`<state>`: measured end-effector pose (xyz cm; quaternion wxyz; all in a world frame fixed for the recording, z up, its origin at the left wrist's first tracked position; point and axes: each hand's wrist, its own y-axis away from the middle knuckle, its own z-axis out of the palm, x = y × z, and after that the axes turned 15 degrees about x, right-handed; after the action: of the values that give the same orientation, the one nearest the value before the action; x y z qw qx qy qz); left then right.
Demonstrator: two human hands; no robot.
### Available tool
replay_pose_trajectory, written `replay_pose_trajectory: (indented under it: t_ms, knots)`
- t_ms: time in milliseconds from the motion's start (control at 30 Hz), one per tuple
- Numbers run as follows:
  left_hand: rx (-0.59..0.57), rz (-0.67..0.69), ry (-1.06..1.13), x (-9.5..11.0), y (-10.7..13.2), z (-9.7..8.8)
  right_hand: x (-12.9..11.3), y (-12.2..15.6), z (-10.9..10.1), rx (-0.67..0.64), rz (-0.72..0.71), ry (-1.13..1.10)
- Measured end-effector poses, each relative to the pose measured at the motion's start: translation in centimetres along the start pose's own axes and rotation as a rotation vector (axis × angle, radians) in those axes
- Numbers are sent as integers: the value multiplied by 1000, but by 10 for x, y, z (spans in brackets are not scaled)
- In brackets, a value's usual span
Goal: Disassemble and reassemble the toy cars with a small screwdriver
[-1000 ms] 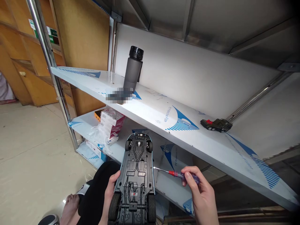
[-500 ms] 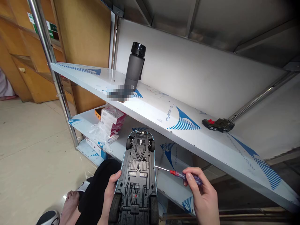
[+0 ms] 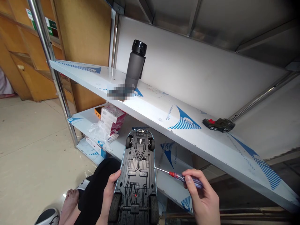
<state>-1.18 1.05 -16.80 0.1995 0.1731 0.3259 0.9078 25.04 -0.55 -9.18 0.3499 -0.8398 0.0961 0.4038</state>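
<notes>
A black die-cast model car point(image 3: 137, 175) lies upside down, its underside and wheels facing up. My left hand point(image 3: 109, 192) grips it from the left side, near the rear wheels. My right hand point(image 3: 202, 195) pinches a small screwdriver point(image 3: 180, 176) with a translucent purple handle and a red collar. Its thin steel shaft points left, and the tip ends right at the car's side edge. I cannot tell whether the tip touches. The car's lower end runs out of the picture.
Above the car runs a steel shelf point(image 3: 178, 122) in white and blue film, bearing a grey bottle point(image 3: 135, 64) and a small toy military vehicle point(image 3: 219, 125). Stacked boxes point(image 3: 112, 120) sit on the lower shelf. My black-clad leg point(image 3: 98, 184) and bare foot point(image 3: 70, 203) lie at lower left.
The whole view has tilted slightly, so the shelves and car sit a little higher in the picture. Both hands keep their hold, and the screwdriver tip stays at the car's edge.
</notes>
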Motion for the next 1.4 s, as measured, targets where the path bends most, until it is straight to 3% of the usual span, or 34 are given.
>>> replay_pose_trajectory:
  t_ms: [267, 533, 733, 867, 967, 1233, 1400]
  knots:
    - [66, -21, 28, 0, 0, -3, -3, 0, -1, 1, 20, 28]
    - [13, -14, 20, 1, -4, -11, -5, 1, -4, -7, -12, 42]
    - [32, 66, -20, 2, 0, -3, -12, 1, -6, -33, -158, 29]
    - [-2, 57, 9, 0, 12, 6, -25, -4, -6, -84, -323, 5]
    - [38, 70, -15, -3, 16, 6, -32, -8, -7, -91, -398, -4]
    - [96, 50, -18, -3, 13, 1, -31, -12, -13, -85, -341, 37]
    - [88, 5, -53, 6, 12, 2, -26, -11, -16, -81, -219, 63]
